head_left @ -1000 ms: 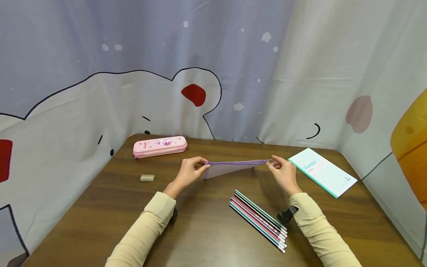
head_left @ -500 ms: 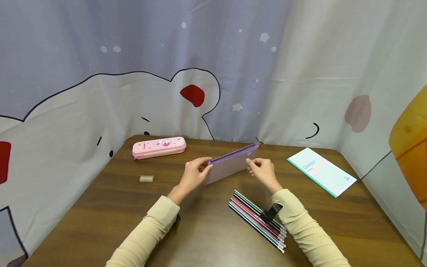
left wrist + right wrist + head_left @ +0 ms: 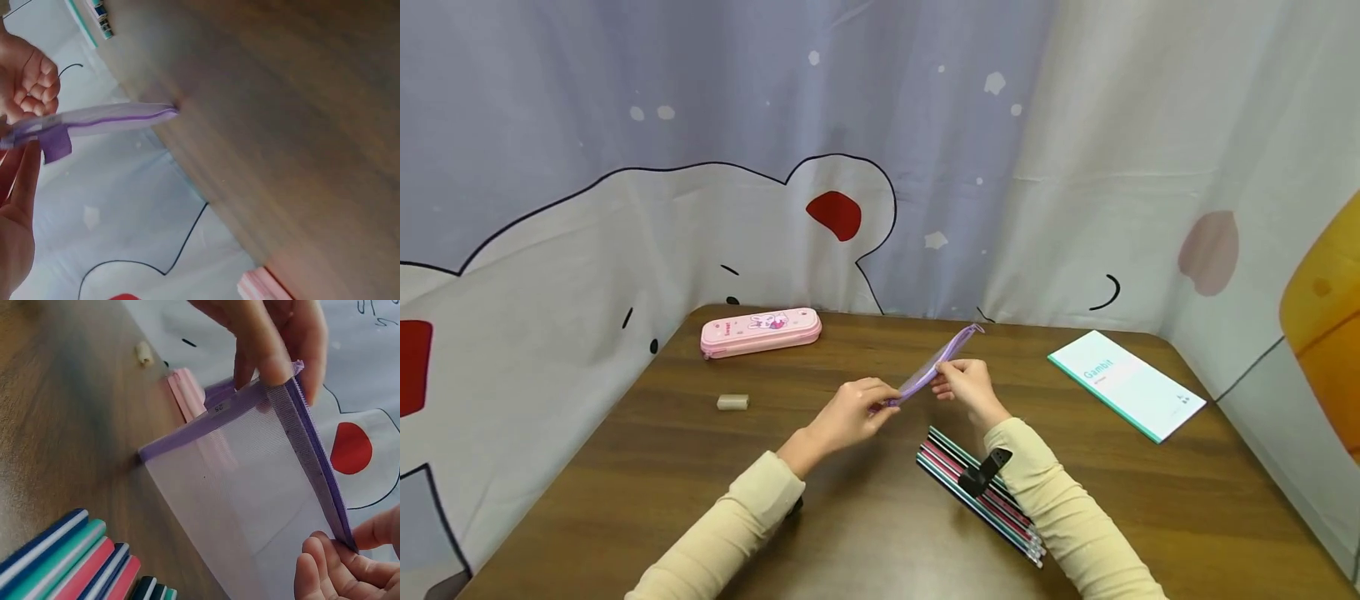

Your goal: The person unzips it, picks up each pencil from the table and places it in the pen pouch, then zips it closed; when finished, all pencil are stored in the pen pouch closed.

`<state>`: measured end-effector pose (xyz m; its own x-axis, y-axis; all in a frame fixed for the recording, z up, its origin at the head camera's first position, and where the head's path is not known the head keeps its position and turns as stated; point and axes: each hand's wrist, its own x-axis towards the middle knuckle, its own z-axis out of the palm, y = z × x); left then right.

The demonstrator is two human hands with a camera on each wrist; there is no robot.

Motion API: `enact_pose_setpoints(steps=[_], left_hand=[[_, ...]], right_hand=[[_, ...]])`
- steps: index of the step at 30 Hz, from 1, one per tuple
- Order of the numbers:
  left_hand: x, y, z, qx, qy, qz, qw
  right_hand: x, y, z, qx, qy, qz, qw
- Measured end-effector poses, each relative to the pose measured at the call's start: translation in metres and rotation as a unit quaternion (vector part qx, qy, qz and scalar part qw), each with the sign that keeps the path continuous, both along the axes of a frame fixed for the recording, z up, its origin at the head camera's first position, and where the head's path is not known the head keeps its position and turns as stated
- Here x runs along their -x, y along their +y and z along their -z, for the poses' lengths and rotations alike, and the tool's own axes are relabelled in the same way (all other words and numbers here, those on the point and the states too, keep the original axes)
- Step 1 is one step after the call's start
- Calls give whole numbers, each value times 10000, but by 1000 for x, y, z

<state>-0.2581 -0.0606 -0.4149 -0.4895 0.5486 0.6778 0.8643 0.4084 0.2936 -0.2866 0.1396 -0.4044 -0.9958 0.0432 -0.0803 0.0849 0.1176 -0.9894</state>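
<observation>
A see-through mesh zip pouch with purple edging is held up over the table between both hands. My left hand pinches its near corner between thumb and fingers, at the end of the zip. Further along the same zip edge, my right hand pinches the purple band with thumb and forefinger, the other fingers curled in. In the right wrist view the mesh hangs below the zip, and the pink case shows through it. A small purple fabric tab sticks out beside the left fingers in the left wrist view.
Several striped pencils lie side by side below my right wrist. A pink pencil case lies at the back left, with a small beige block in front of it. At the right is a white notebook; a curtain hangs behind.
My right hand has let go of the pouch's ringed far end, moved left and now pinches the zip edge. The pouch has swung from crosswise to slanting away from me.
</observation>
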Motion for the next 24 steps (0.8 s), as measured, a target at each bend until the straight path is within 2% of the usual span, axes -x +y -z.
enact_pose_setpoints(steps=[3,7,11,15,18,22,24], left_hand=[[2,3,-5,72,-254,-62,9996],[9,15,-15,242,-810,-516,9951],[22,25,-19,597,-1544,-909,9820],[31,32,-17,687,-2185,-979,9685],[33,31,-14,561,-2408,-944,9643],[33,31,-13,400,-2501,-897,9632],[33,31,-13,376,-2522,-975,9620]], right_hand=[[-2,-2,0,-55,-48,-94,9999],[-6,-9,4,-105,-49,-217,9997],[-12,-19,8,-84,15,-488,9988],[-15,-18,11,0,49,-679,9977],[-17,-18,12,12,79,-853,9963],[-18,-17,12,-40,198,-1088,9939],[-18,-17,13,-60,271,-1162,9928]])
